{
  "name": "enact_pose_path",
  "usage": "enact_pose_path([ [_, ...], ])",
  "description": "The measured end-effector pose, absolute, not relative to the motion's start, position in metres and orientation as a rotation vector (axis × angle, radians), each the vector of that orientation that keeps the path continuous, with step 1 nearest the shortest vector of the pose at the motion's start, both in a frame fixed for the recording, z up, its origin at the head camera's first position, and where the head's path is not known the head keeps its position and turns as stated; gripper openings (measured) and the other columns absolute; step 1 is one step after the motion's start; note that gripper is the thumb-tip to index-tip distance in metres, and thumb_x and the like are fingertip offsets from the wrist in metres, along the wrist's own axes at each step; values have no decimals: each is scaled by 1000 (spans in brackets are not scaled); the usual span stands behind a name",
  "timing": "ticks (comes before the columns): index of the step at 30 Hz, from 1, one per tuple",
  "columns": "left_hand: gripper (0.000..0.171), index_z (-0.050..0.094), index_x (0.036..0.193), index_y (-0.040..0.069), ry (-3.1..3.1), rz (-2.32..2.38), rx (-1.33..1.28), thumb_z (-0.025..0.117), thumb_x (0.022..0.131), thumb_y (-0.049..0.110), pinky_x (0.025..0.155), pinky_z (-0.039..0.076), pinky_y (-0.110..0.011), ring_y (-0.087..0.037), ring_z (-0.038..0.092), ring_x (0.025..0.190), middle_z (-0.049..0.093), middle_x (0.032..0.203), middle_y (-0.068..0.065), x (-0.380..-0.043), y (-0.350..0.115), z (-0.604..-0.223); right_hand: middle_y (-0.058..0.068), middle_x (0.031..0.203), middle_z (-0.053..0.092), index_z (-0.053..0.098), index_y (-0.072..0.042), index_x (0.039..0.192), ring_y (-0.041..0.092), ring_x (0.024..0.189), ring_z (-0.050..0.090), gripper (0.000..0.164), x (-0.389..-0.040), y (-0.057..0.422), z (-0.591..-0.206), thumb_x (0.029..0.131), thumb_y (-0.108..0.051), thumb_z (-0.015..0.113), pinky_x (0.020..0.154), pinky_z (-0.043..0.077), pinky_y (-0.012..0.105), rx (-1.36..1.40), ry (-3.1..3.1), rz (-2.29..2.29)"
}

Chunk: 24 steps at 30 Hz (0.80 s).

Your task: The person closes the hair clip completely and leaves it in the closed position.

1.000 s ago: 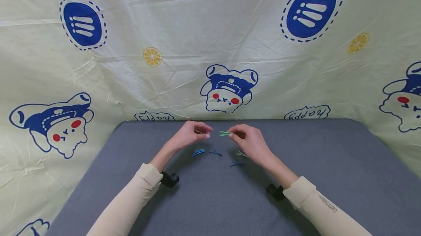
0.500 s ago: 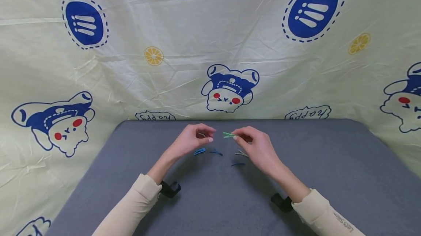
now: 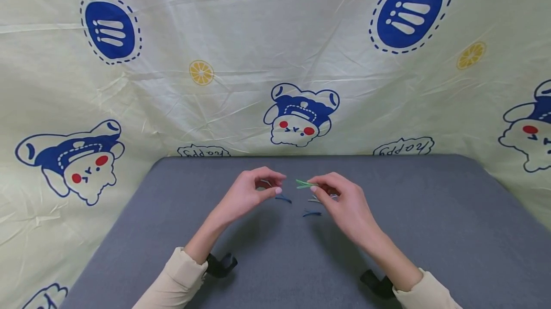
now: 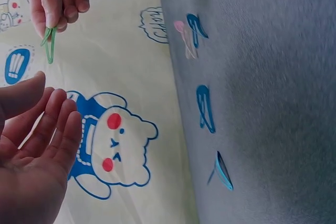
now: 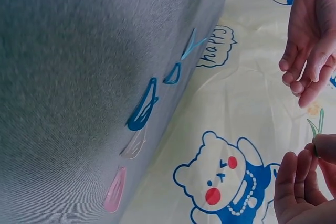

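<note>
- Pinching the green clip (image 3: 309,184) at its joined end: my right hand (image 3: 347,201) has it between thumb and fingertips, and the forked part stands free of my grip.

- Position of the clip: raised above the grey table (image 3: 409,223), between my two hands. The right is the nearer and the only one touching it.

- Long axis: roughly crosswise, running from my right fingertips toward my left hand (image 3: 247,192). The two legs spread in a narrow V, with their free tips facing that hand.

- Left hand: relaxed, thumb and fingers apart, with nothing visible in its grasp in either wrist view. Its fingertips point toward the clip but do not touch it; a gap lies between.

- Alignment, head view: the free tips appear level with the space between my left thumb and fingers. Whether they agree in depth I cannot tell for certain.

- Below, on the table: a blue clip (image 3: 285,199) near my left hand, a darker clip (image 3: 313,213) closer to my body, and a pale clip (image 3: 313,199) partly hidden by my right hand. The wrist views add a bright blue clip (image 4: 224,171) and a pink clip (image 5: 116,190).
</note>
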<state>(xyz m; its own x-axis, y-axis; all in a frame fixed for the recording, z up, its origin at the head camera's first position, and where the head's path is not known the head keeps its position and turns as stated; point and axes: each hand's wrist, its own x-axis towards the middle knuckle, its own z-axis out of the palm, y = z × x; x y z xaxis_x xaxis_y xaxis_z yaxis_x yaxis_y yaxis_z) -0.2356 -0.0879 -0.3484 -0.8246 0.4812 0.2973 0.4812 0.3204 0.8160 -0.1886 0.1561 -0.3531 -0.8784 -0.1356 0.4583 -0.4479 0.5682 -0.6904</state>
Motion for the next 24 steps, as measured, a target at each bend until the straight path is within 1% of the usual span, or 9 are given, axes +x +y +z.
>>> enact_pose_path([
  [6, 27, 71, 117, 16, 2545, 1594, 912, 73, 90, 13, 89, 50, -39, -15, 60, 95, 66, 104, 1, -218, -89, -344, -12, 91, 62, 72, -23, 106, 7, 81, 57, 14, -174, 156, -348, 93, -18, 70, 76, 52, 31, 465, -2433, 1221],
  [12, 26, 71, 115, 19, 2521, 1623, 905, 73, 90, 13, 87, 51, -36, -11, 61, 94, 66, 105, 4, -203, -91, -343, -14, 92, 62, 72, -26, 105, 7, 81, 57, 13, -161, 159, -348, 94, -19, 69, 77, 52, 26, 481, -2414, 1258],
  [16, 25, 72, 113, 21, 2482, 1663, 933, 74, 90, 13, 87, 51, -36, -10, 62, 93, 66, 101, 7, -197, -90, -344, -16, 92, 62, 72, -28, 104, 7, 81, 57, 14, -153, 159, -348, 94, -19, 69, 74, 51, 24, 475, -2388, 1269],
  [19, 25, 72, 113, 22, 2465, 1670, 955, 74, 89, 14, 87, 51, -36, -10, 61, 94, 65, 101, 8, -195, -88, -344, -17, 92, 62, 72, -30, 103, 7, 81, 57, 15, -148, 158, -348, 93, -18, 70, 70, 50, 23, 470, -2376, 1267],
  [24, 27, 72, 113, 21, 2441, 1692, 952, 75, 88, 12, 89, 50, -35, -12, 61, 97, 65, 102, 8, -189, -83, -341, -16, 92, 62, 72, -30, 103, 7, 81, 57, 17, -144, 156, -349, 92, -16, 71, 70, 49, 23, 491, -2359, 1270],
])
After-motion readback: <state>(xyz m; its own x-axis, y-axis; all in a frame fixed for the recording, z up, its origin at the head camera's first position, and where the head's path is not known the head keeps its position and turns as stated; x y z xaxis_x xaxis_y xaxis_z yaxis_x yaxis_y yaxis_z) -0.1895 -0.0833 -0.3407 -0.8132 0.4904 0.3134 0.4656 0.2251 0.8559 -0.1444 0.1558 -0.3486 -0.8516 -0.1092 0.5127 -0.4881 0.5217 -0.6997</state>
